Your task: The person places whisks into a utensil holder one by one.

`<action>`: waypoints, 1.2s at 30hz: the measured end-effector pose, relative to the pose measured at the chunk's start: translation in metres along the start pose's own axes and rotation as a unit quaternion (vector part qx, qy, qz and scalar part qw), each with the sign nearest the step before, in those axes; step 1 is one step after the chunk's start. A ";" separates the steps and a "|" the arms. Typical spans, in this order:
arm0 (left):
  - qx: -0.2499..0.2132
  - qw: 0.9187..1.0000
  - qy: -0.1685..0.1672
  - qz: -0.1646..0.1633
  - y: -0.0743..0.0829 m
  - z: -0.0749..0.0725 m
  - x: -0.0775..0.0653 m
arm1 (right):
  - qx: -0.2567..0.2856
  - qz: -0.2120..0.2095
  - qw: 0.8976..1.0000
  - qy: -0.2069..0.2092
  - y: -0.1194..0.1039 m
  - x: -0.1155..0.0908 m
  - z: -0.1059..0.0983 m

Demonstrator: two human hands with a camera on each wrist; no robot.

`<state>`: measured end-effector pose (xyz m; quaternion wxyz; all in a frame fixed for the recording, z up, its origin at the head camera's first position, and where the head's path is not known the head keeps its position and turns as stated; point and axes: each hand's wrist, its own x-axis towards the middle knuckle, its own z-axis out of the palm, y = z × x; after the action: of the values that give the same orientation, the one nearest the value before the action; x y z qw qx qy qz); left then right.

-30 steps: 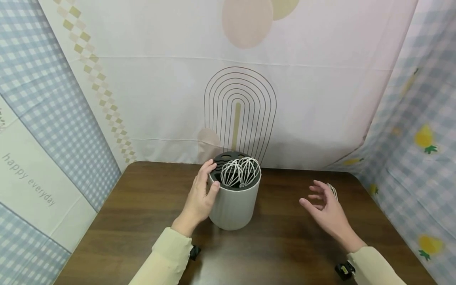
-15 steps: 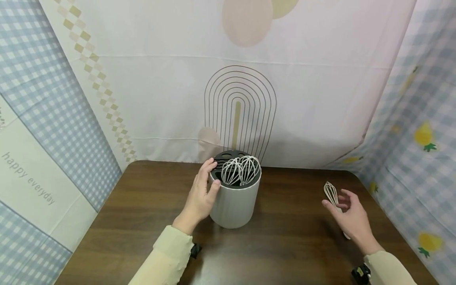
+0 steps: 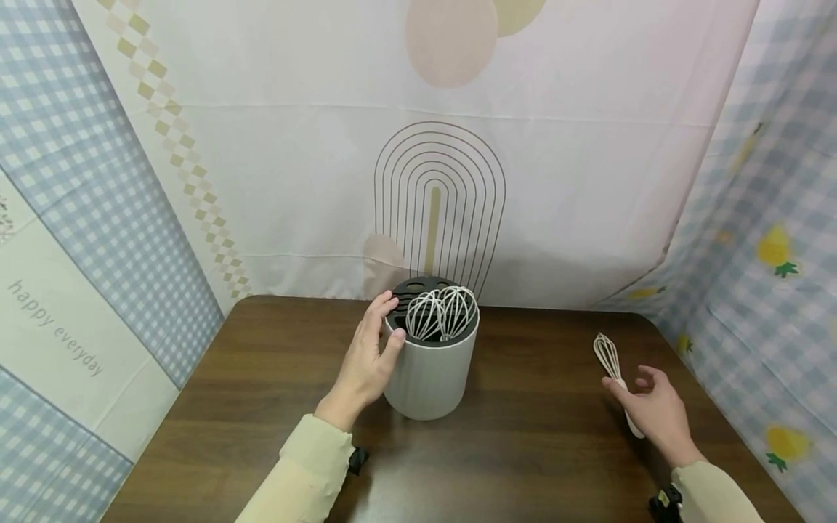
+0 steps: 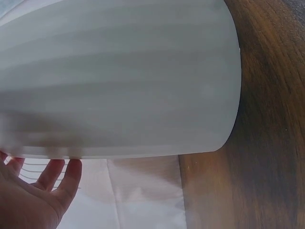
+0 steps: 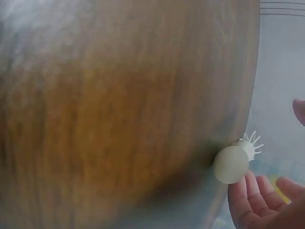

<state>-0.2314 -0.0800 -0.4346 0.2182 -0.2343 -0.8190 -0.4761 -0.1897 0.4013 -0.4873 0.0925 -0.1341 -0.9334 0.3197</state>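
Observation:
In the head view, a white-grey utensil holder [image 3: 428, 381] with a dark slotted top stands upright, two wire whisks [image 3: 441, 314] inside with their loops up. My left hand [image 3: 366, 356] rests against its left side, fingertips at the rim and thumb on the front. The left wrist view shows these fingers [image 4: 66, 183] laid along the holder's wall. At the right, a small white whisk [image 3: 607, 356] lies slanted on the table. My right hand [image 3: 657, 414] is over its handle, fingers bent loosely. In the right wrist view, thumb and fingers stand apart beside the handle's rounded end [image 5: 231, 164].
The dark wooden table [image 3: 523, 450] reaches back to a white printed cloth [image 3: 569, 181]. Blue checked cloths hang at the left [image 3: 85, 181] and right [image 3: 752, 312].
My right hand has moved right and toward me, from in front of the small whisk to its handle, uncovering the wire loops. The left hand and the holder have stayed in place.

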 end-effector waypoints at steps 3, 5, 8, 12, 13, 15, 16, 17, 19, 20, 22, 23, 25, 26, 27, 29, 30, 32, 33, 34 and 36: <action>-0.002 1.000 0.001 0.001 -0.001 0.000 0.000 | 0.001 0.010 1.000 -0.015 0.003 0.001 0.002; -0.005 1.000 0.000 0.001 -0.001 0.000 0.000 | -0.002 0.019 0.999 -0.030 0.004 0.002 0.003; -0.009 1.000 -0.003 0.002 -0.001 0.000 0.000 | -0.004 0.033 0.998 -0.056 0.006 0.004 0.004; -0.012 1.000 -0.005 0.006 -0.001 -0.001 0.000 | -0.005 0.045 0.996 -0.079 0.005 0.006 0.003; -0.012 1.000 -0.004 0.007 -0.002 -0.001 0.001 | -0.004 0.046 0.996 -0.082 0.005 0.007 0.003; -0.012 1.000 -0.002 0.009 -0.002 -0.001 0.001 | 0.001 0.047 0.995 -0.092 0.004 0.009 0.002; -0.012 1.000 -0.002 0.009 -0.002 -0.001 0.001 | 0.003 0.047 0.994 -0.097 0.004 0.010 0.001; -0.012 1.000 -0.001 0.009 -0.002 -0.001 0.001 | 0.006 0.048 0.993 -0.103 0.004 0.011 0.001; -0.013 1.000 -0.003 0.007 -0.001 -0.002 0.001 | 0.012 0.053 0.992 -0.110 0.004 0.013 0.001; -0.012 1.000 -0.004 0.006 -0.001 -0.002 0.001 | 0.015 0.056 0.992 -0.115 0.003 0.013 0.001; -0.012 1.000 -0.005 0.004 -0.001 -0.002 0.001 | 0.017 0.059 0.991 -0.119 0.004 0.015 0.001; -0.013 1.000 -0.005 0.004 -0.001 -0.002 0.001 | 0.018 0.059 0.991 -0.119 0.004 0.015 0.001; -0.013 1.000 -0.005 0.003 -0.001 -0.001 0.001 | 0.016 0.057 0.991 -0.119 0.005 0.016 0.002; -0.013 1.000 -0.004 0.003 -0.001 -0.001 0.001 | 0.014 0.055 0.991 -0.118 0.005 0.017 0.003; -0.014 1.000 -0.004 0.003 -0.001 -0.001 0.001 | 0.012 0.053 0.992 -0.117 0.005 0.017 0.003; -0.014 1.000 -0.005 0.002 -0.001 -0.001 0.002 | 0.011 0.050 0.992 -0.117 0.005 0.018 0.003; -0.014 1.000 -0.006 0.001 -0.001 -0.001 0.002 | 0.010 0.050 0.992 -0.117 0.005 0.018 0.003; -0.013 1.000 -0.006 0.000 -0.002 -0.001 0.002 | 0.004 0.049 0.992 -0.118 0.005 0.018 0.003; -0.012 1.000 -0.006 0.000 -0.002 -0.001 0.002 | 0.001 0.049 0.992 -0.118 0.004 0.018 0.003; -0.011 1.000 -0.006 -0.001 -0.001 -0.001 0.002 | -0.007 0.046 0.992 -0.117 0.003 0.018 0.003; -0.008 1.000 -0.006 -0.002 -0.002 0.000 0.002 | -0.024 0.038 0.992 -0.116 -0.002 0.016 0.004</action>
<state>-0.2335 -0.0808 -0.4345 0.2103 -0.2374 -0.8167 -0.4821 -0.2065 0.4032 -0.4877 -0.0319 -0.1333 -0.9396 0.3137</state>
